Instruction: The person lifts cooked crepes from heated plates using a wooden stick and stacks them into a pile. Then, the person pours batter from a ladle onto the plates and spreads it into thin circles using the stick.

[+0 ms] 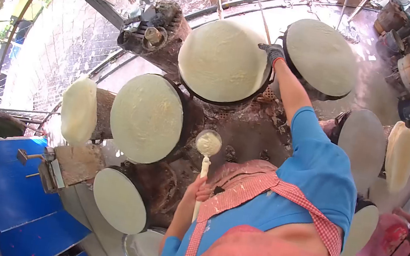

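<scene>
Pale sheet (79,109): sits at the far left of my head feed, beside a brown support.
Left batter round (146,118): spread flat, with a smaller round (120,201) nearer the body.
Left hand (198,189): I read it as clenched around the ladle (205,166), well apart from every round.
Ladle: its long axis points forward, away from the checked apron (240,193); the bowl, outermost, holds pale batter (208,142).
Centre batter round (223,61): lies straight ahead of the ladle's bowl, not touching it; of the two hands, I judge the right one nearer.
Right hand (272,52): gloved, at the right edge of the centre batter round; I cannot tell whether its fingers grasp anything.
Far-right batter round (321,57): just past the glove.
Grey disc (362,149): farther right, beside a pale stack (400,157).
</scene>
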Demonstrator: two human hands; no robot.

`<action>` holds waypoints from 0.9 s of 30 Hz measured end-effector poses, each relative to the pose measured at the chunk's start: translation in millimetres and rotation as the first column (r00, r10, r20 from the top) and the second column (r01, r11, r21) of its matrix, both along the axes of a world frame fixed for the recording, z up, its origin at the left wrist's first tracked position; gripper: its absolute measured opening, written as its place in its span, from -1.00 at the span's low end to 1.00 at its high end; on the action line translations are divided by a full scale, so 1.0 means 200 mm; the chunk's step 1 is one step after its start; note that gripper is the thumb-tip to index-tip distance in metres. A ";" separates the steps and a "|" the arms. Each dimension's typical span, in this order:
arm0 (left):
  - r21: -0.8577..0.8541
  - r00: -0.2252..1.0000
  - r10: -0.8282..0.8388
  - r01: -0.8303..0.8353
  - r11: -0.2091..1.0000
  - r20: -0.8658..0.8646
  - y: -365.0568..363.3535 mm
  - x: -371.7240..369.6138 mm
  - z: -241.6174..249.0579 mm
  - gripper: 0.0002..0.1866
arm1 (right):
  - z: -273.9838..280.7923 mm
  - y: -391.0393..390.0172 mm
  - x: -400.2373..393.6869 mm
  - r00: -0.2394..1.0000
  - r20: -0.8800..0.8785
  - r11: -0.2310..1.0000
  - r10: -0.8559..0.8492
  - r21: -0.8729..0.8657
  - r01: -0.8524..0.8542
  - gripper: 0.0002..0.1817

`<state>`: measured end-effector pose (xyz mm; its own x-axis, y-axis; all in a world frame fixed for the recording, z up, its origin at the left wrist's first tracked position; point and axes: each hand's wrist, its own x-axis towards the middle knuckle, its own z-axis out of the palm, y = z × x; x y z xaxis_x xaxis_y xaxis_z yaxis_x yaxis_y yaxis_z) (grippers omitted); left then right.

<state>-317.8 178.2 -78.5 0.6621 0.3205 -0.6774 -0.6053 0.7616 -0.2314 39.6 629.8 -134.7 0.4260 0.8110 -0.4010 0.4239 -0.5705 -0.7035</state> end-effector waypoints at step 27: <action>-0.142 0.942 -0.332 0.322 0.936 -0.051 0.15 0.31 -0.04 -0.64 | 1.01 -0.91 0.63 0.974 0.200 0.889 -0.104 0.458 0.001 -0.67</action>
